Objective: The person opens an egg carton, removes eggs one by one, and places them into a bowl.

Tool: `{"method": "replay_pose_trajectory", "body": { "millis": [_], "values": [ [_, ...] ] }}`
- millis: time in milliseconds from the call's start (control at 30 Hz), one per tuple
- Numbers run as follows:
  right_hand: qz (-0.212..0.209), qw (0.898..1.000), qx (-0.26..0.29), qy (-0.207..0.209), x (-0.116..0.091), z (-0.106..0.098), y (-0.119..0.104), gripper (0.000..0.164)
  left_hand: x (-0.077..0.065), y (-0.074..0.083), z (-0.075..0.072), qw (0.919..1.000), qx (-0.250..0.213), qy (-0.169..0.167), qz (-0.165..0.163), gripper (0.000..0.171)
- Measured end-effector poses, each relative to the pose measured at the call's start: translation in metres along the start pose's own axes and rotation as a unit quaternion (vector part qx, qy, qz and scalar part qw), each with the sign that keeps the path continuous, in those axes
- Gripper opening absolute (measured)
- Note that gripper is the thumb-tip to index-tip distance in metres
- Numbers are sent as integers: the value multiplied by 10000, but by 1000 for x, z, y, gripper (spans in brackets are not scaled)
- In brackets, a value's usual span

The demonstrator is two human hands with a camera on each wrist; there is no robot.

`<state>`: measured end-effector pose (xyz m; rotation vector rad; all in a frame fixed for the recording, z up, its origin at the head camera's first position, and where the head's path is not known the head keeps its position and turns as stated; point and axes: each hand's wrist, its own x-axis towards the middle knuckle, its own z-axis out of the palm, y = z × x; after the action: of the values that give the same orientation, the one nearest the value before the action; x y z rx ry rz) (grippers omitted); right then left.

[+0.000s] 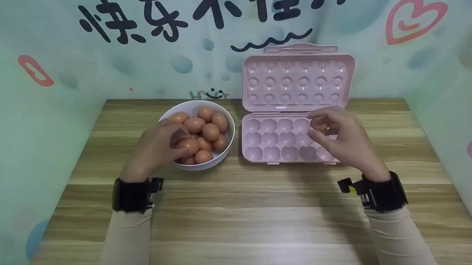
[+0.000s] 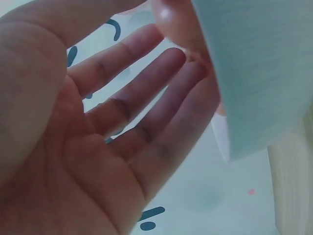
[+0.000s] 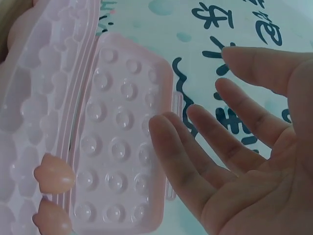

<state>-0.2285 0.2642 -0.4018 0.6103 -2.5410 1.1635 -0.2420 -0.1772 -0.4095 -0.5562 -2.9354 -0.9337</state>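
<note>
Brown eggs (image 1: 210, 132) fill a white bowl (image 1: 231, 139). My left hand (image 1: 154, 148) reaches over its left rim, thumb and fingertips at either side of one egg (image 1: 190, 146). In the left wrist view, these fingertips meet an egg (image 2: 178, 22) beside the bowl's wall (image 2: 264, 83). My right hand (image 1: 346, 137) is above the right end of a pink egg box (image 1: 258, 160), fingers extended around an egg (image 1: 317, 125) in the back row. Two eggs (image 3: 55, 175) sit in the box in the right wrist view; that hand (image 3: 244, 161) holds nothing there.
The box's dimpled lid (image 1: 299, 82) stands raised at the back, against a printed cloth backdrop (image 1: 153, 71). Bowl and box stand side by side on a wood-grain table (image 1: 242, 223). Cloth walls (image 1: 462, 104) flank the table on both sides.
</note>
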Motion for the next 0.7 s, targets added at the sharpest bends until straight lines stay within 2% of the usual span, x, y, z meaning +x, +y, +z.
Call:
{"method": "replay_pose_trajectory", "body": {
  "millis": [133, 200, 300, 433, 500, 700],
  "values": [
    [-111, 9993, -328, 168, 1, -9, 7, 34, 0, 9, 2, 9992, -86, 337, 180, 43],
    [-164, 9979, -570, 253, 3, -13, 12, 34, 2, 16, 6, 9974, -130, 571, 426, 41],
    [-183, 9947, -963, 325, 7, -20, 18, 38, 8, 28, 15, 9913, -140, 887, 965, 36],
    [-131, 9903, -1349, 300, 12, -25, 28, 44, 17, 45, 29, 9839, -74, 1060, 1436, 33],
    [-170, 9888, -1461, 259, 15, -26, 34, 45, 19, 53, 34, 9823, 5, 1076, 1534, 35],
    [-195, 9876, -1555, -88, 26, -24, 51, 49, 26, 74, 49, 9832, 176, 985, 1527, 41]
  ]
}}
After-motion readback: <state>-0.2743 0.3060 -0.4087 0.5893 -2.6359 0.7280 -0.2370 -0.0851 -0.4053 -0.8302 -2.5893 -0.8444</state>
